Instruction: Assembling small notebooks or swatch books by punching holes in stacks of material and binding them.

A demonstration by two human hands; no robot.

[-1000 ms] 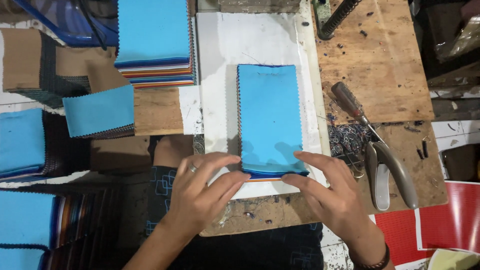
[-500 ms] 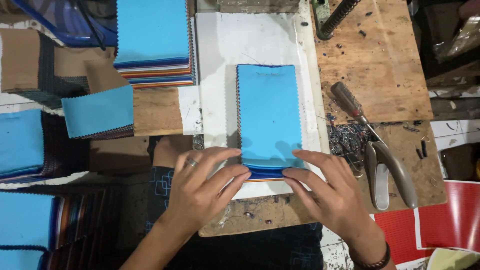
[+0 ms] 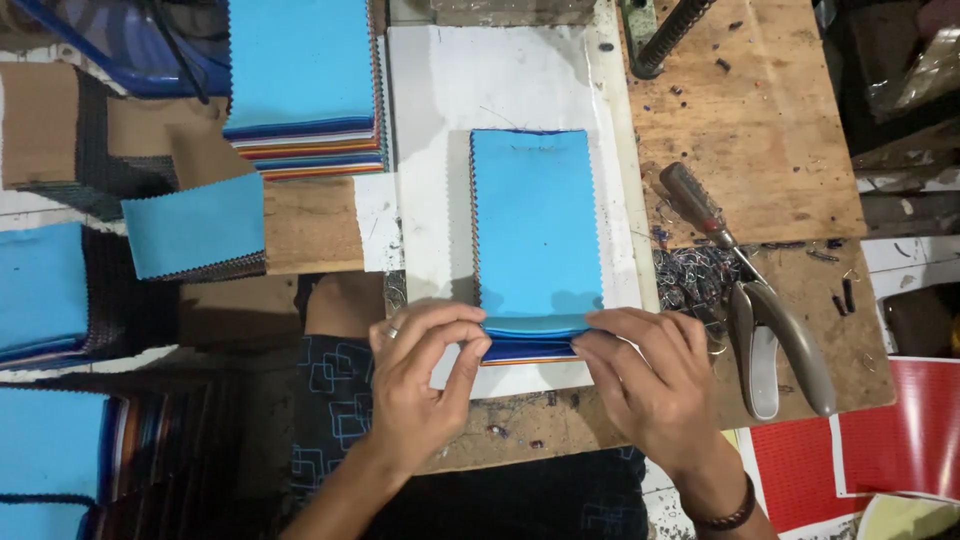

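Observation:
A stack of fabric swatches [image 3: 535,225] with a bright blue top piece and pinked edges lies upright on a white board [image 3: 430,120]. My left hand [image 3: 420,385] pinches the stack's near left corner, thumb and fingers on the edge, a ring on one finger. My right hand [image 3: 645,385] grips the near right corner, lifting the top blue layers so darker blue and orange layers show beneath. A dark bracelet sits on my right wrist.
A taller swatch pile [image 3: 305,85] stands at the back left, a smaller blue-topped one [image 3: 195,228] further left, more at the left edge [image 3: 40,290]. Right of the board lie a screwdriver [image 3: 700,215], metal pliers [image 3: 775,345], thread scraps [image 3: 690,280] and red sheets [image 3: 880,440].
Both hands slid toward me to the stack's near edge and now lift its top layers, exposing the coloured layers underneath.

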